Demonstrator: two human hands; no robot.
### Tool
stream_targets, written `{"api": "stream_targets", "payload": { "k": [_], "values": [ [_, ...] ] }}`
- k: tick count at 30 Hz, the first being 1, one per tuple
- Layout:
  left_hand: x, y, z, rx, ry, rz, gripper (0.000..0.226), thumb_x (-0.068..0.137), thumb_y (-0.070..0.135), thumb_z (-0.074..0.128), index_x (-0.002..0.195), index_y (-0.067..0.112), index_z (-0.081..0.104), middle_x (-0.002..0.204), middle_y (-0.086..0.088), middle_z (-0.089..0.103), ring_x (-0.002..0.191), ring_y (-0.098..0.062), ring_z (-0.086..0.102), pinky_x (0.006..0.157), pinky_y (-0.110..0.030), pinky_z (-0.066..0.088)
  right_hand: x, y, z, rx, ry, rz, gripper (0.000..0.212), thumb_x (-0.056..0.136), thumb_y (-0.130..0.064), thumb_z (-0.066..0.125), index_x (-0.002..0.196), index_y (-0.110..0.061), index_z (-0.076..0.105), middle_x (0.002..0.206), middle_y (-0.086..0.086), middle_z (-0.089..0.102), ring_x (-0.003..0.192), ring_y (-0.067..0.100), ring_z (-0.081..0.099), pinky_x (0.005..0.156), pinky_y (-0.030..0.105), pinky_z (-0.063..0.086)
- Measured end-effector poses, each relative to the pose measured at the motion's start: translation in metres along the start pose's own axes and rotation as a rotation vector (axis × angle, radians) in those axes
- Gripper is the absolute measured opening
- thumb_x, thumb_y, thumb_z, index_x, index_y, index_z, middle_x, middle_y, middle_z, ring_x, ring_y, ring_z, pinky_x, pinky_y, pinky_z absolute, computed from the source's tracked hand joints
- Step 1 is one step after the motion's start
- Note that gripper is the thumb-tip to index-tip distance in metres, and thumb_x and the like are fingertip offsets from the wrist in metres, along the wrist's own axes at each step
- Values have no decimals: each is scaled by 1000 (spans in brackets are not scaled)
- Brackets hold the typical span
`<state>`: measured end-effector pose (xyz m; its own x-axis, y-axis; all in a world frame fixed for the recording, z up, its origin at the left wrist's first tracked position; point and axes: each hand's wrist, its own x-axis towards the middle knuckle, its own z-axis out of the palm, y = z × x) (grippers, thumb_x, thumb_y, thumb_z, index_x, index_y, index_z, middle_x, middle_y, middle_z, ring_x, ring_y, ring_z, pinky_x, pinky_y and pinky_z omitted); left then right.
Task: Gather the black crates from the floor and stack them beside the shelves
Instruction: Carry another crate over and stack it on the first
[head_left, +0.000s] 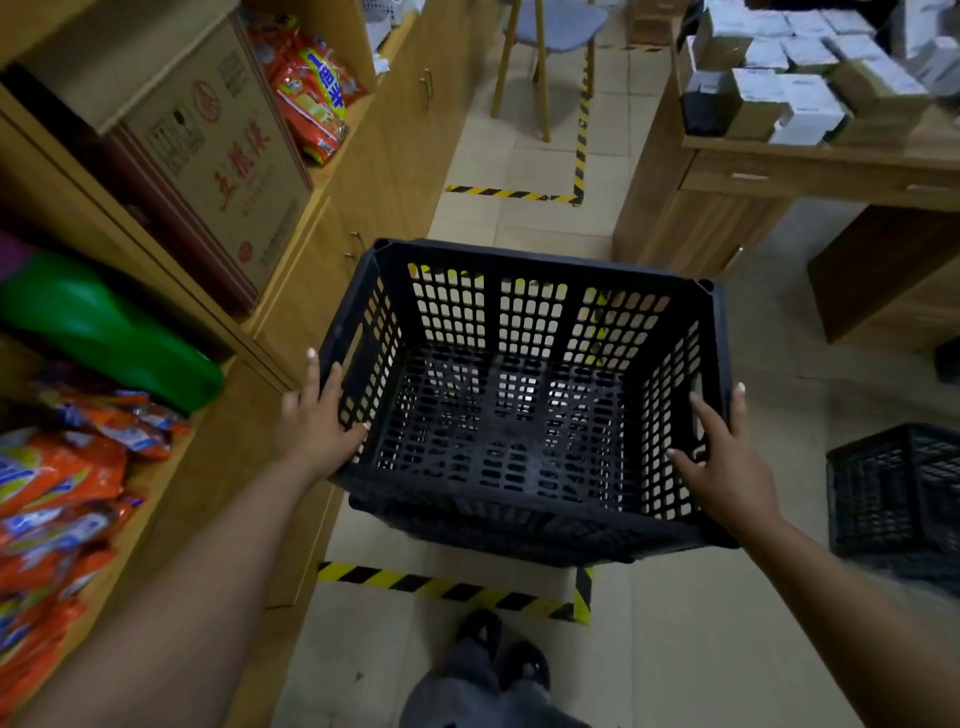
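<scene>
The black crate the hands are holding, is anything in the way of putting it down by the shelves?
Nothing visible blocks it. The left hand and right hand grip the black crate above a taped floor area beside the shelves. The crate hides the floor directly beneath it.

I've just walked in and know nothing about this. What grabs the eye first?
A big black crate fills the middle, held by its side walls with the left hand and right hand above yellow-and-black floor tape. Orange packets crowd the wooden shelves on the left; another crate sits on the floor, right.
</scene>
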<state>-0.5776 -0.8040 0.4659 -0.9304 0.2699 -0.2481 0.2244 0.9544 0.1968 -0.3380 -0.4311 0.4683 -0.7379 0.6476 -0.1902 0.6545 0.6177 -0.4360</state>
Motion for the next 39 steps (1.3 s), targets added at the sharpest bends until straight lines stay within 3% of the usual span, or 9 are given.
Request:
{"api": "stream_targets", "payload": {
  "k": [6,9,11,19,24,30,35,37,39],
  "values": [
    [-5,-2,-2,-88,29,-14,83,89,19,60,153,28,8,161,9,-12,126,-33,34,85,-39,49,-2,0,-1,45,9,-4,74,86,-13,67,147,-33,30,162,-3,-6,83,23,62,56,31,46],
    [-6,-3,-4,-171,45,-5,79,90,12,58,153,31,14,161,9,-7,127,-33,33,91,-42,47,-7,-3,-1,95,45,6,73,86,-11,66,146,-33,32,162,-4,-1,113,29,57,70,40,54],
    [-5,-6,-6,-194,54,15,75,90,15,58,152,32,18,162,8,-4,126,-33,33,92,-42,46,-12,-6,1,109,53,21,70,86,-12,67,145,-33,35,162,-4,1,119,31,52,76,40,53],
    [-6,-12,-5,-132,51,23,75,89,21,59,152,32,19,162,4,-6,124,-36,33,89,-41,47,-11,-14,5,80,45,32,65,85,-17,68,141,-35,40,162,-7,-1,83,17,58,69,40,55],
    [-4,-13,-4,-54,-12,37,84,84,49,63,152,36,14,160,2,-17,129,-39,27,95,-43,43,-7,-13,8,28,39,29,64,84,-21,69,139,-37,41,161,-10,-2,81,16,63,66,35,54],
    [-8,-17,-2,-21,-33,56,88,82,49,65,152,35,13,160,-1,-16,129,-41,26,100,-45,41,-11,-14,4,35,30,43,64,86,-25,66,143,-34,37,162,-9,-2,82,16,62,64,35,53],
    [-5,-14,1,113,-33,42,84,83,60,55,152,33,13,159,-5,-22,128,-40,29,103,-47,36,-15,-13,12,-125,38,20,62,86,-39,64,142,-30,40,162,-2,-7,112,30,56,75,38,51],
    [-6,-13,3,153,-27,41,83,84,62,50,152,34,12,158,-6,-23,131,-41,26,105,-48,33,-14,-13,14,-184,47,17,64,85,-42,63,143,-29,39,162,4,-6,129,35,44,87,44,49],
    [-8,-15,3,170,-36,64,81,87,62,46,153,33,9,158,-8,-22,137,-41,18,110,-49,26,-15,-12,18,-256,62,4,66,85,-44,62,144,-27,38,161,13,0,140,38,27,105,48,36]
  ]
}}
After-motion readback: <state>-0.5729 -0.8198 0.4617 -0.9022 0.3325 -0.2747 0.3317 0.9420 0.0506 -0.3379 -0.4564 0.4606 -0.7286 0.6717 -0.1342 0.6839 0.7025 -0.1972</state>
